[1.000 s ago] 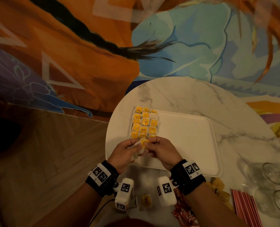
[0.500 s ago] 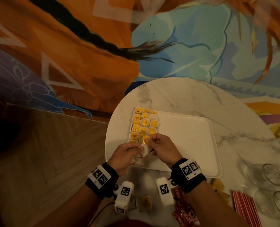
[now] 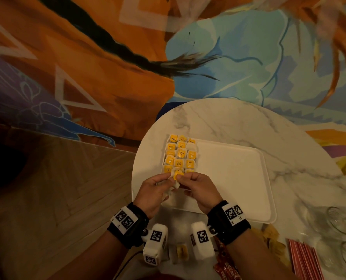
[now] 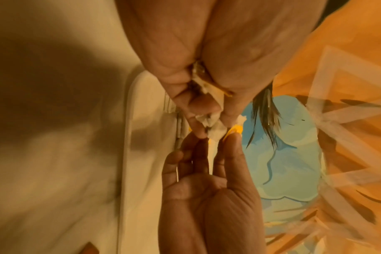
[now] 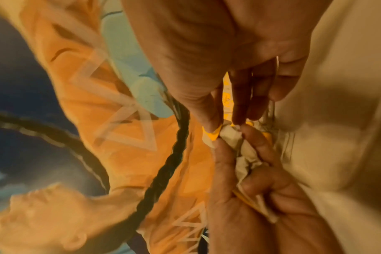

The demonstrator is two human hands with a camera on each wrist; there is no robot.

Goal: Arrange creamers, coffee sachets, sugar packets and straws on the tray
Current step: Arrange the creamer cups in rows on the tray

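Note:
A white tray (image 3: 239, 178) lies on the round marble table (image 3: 249, 122). Yellow-lidded creamers (image 3: 180, 154) stand in rows at its left end. Just in front of those rows, my left hand (image 3: 168, 176) grips a small bunch of white creamer cups (image 5: 244, 154) in its curled fingers. My right hand (image 3: 183, 178) pinches one yellow-lidded creamer (image 3: 178, 174) between thumb and fingertips, right against the left hand's fingertips. The left wrist view shows that yellow lid (image 4: 236, 130) at the meeting fingertips. The rest of the tray is bare.
Near the table's front edge lie a loose creamer (image 3: 181, 252), a red coffee sachet (image 3: 228, 267), yellow packets (image 3: 273, 239) and red straws (image 3: 305, 259). Clear glasses (image 3: 340, 219) stand at the right. The table's left rim drops to a wooden floor (image 3: 67, 188).
Both hands stay at the near-left of the tray. The yellow-lidded creamer has shifted a little at the fingertips, and more of the white cups shows below it.

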